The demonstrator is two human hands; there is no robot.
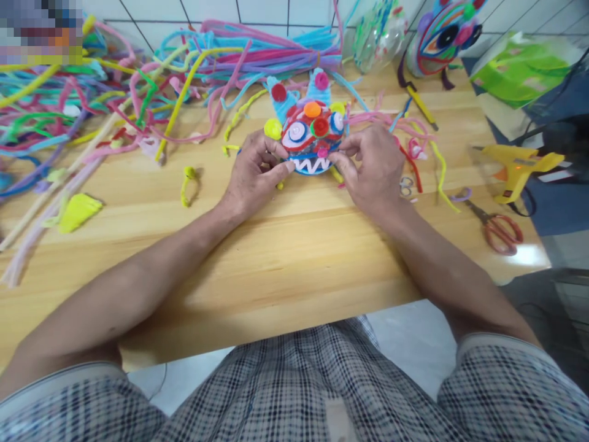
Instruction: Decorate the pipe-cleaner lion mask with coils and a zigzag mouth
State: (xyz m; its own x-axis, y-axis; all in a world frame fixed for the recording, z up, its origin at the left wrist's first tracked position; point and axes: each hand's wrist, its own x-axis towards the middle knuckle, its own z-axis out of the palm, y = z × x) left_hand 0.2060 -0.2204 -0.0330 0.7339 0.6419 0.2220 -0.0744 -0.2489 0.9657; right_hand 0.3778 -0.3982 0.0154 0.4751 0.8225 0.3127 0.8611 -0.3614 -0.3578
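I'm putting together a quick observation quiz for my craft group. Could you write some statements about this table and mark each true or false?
1. The left hand and right hand are both at the colourful face. True.
2. The glue gun is blue. False: the glue gun is yellow.
3. The scissors have orange-red handles. True.
4. The zigzag strip sits above the eyes. False: it runs below them.

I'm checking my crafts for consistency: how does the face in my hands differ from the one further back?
The held face is between both hands; the back face is untouched. The held face has white, blue-ringed eye centres, while the back face has large black ones. Both are brightly multicoloured.
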